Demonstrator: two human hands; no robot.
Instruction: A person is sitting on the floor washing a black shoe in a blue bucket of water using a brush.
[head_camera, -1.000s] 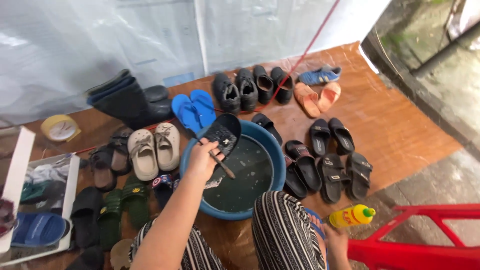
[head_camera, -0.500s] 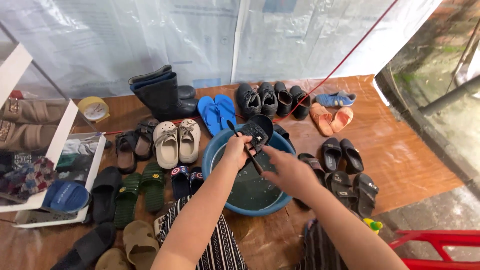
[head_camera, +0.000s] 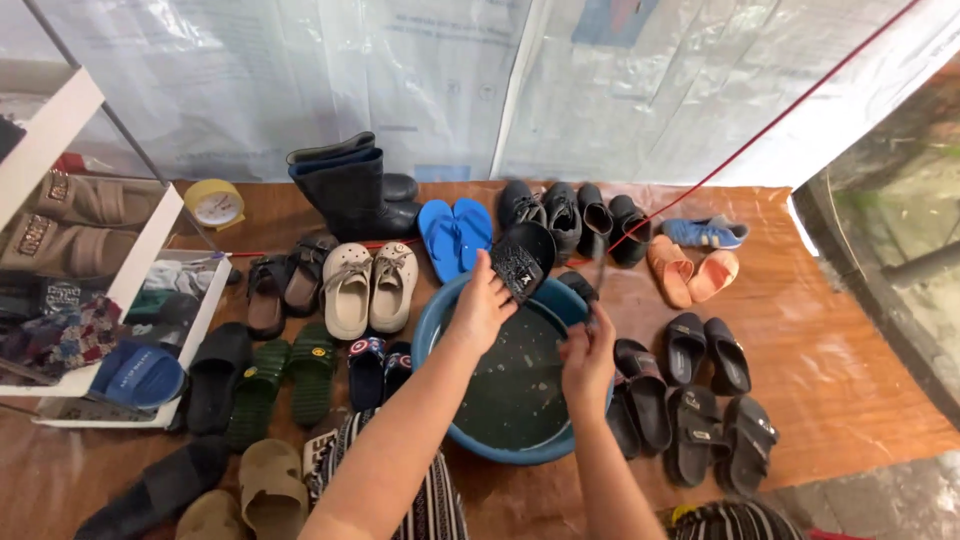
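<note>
A round blue basin (head_camera: 432, 328) of dark water stands on the wooden floor in front of my knees. Over its far rim my left hand (head_camera: 480, 306) grips a wet black slipper (head_camera: 522, 258), sole side facing me. My right hand (head_camera: 587, 356) hovers over the basin's right rim, closed around a thin dark stick-like tool (head_camera: 598, 284), probably a small brush; it is blurred. The tool's tip is just right of the slipper, and I cannot tell whether they touch.
Many shoes ring the basin: black rubber boots (head_camera: 350, 195), blue flip-flops (head_camera: 455, 235), beige clogs (head_camera: 370, 285), black shoes (head_camera: 570, 212), orange slippers (head_camera: 690, 270), black sandals (head_camera: 705, 400), green sandals (head_camera: 290, 375). A white shoe shelf (head_camera: 150, 265) stands left. A red cord (head_camera: 760, 140) slants across the plastic sheet.
My right hand has come up from the lower right, beside a yellow bottle, to the basin's right rim. The left hand keeps the slipper, now higher over the far rim. The view shifted left.
</note>
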